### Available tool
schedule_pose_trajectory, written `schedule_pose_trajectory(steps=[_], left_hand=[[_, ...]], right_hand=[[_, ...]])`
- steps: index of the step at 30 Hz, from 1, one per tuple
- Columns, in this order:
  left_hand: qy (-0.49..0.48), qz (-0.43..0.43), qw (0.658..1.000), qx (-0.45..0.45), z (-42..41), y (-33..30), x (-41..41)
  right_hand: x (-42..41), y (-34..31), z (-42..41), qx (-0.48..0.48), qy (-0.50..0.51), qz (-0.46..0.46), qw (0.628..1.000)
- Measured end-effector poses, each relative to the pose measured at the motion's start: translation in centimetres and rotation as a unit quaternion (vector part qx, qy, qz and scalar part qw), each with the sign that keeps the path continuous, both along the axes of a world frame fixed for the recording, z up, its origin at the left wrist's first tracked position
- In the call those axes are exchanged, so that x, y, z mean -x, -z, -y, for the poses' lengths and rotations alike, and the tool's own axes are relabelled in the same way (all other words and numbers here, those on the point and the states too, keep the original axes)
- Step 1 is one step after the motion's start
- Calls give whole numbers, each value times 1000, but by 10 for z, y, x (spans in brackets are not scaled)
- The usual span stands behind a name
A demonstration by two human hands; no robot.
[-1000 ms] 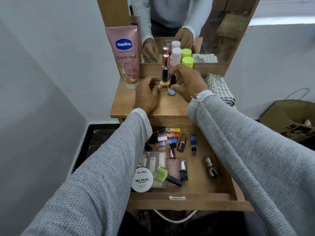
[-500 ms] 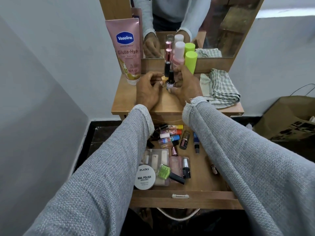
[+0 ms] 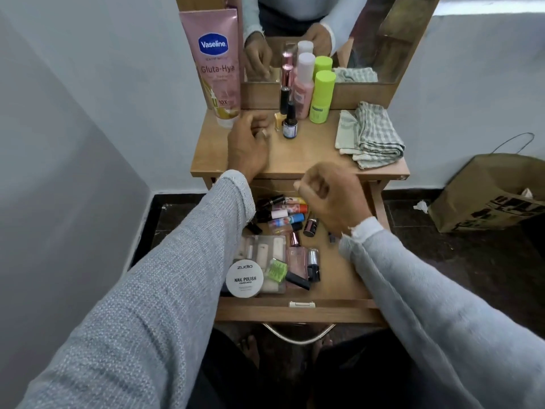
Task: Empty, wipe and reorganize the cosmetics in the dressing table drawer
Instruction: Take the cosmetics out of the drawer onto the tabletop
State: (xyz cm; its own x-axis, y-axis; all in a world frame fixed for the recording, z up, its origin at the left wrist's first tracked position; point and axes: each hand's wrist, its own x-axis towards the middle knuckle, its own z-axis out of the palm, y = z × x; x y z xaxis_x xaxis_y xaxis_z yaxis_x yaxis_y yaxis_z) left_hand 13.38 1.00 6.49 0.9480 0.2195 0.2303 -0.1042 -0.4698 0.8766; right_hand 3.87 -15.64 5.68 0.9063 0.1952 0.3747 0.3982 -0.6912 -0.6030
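Drawer (image 3: 348,293) stands pulled open below the surface (image 3: 309,154); inside, toward its left half, cosmetics lie flat: round nail polish wipes tin (image 3: 244,279) at front, clear case (image 3: 261,252) behind it, slim tubes (image 3: 284,212) at rear with long axes left-right; on the surface, Vaseline tube (image 3: 215,66) stands cap-down, green bottle (image 3: 322,97) and dark small bottle (image 3: 290,121) upright, folded cloth (image 3: 370,134) right; left hand (image 3: 247,146) rests there, fingers loosely curled, empty; right hand (image 3: 333,193) hovers over the drawer, fingers curled, empty.

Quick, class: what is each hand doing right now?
Left hand: open, resting on the tabletop, holding nothing.
Right hand: fingers curled, holding nothing visible.
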Motion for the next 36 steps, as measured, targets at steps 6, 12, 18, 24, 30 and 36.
schedule_pose_trajectory(steps=[6, 12, 18, 24, 30, 36], left_hand=[[32, -37, 998, 45, -9, 3, 39], [53, -32, 997, 40, -16, 0, 86], [91, -1, 996, -22, -22, -8, 112], [212, -34, 969, -124, -21, -20, 115], [203, 5, 972, -122, -13, -27, 106], [146, 51, 983, -102, -6, -36, 81]], right_hand=[[52, -2, -13, 359, -191, -281, 869], [63, 9, -22, 424, -177, -266, 848], [57, -3, -15, 328, -139, -283, 891], [26, -54, -4, 208, -101, -222, 947], [-8, -98, -3, 74, -79, -113, 988], [-41, -97, -8, 4, -66, -79, 995]])
